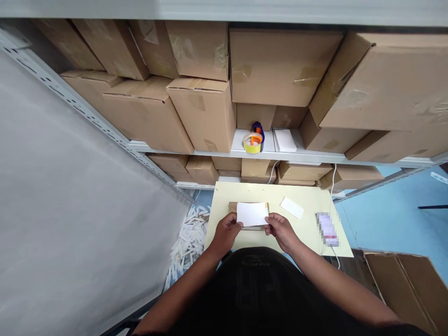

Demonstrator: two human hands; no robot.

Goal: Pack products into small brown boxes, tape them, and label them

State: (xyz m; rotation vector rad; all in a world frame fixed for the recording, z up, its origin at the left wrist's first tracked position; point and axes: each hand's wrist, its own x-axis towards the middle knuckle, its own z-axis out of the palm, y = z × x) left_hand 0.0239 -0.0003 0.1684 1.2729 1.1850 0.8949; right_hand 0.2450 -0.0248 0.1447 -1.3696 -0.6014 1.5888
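Both my hands hold a white sheet point(252, 213) over a small pale yellow table point(304, 231). My left hand point(227, 232) pinches its left edge and my right hand point(280, 229) pinches its right edge. Under the sheet lies a flat brown cardboard piece point(232, 206), mostly covered. A second white card point(291, 207) lies on the table to the right of my hands.
A phone point(327, 228) with a white cable lies at the table's right. Metal shelves behind hold many cardboard boxes point(280, 65), a yellow tape roll point(252, 142) and a white box point(285, 140). White strips point(187, 240) litter the floor at the left. An open carton point(409, 284) sits at the lower right.
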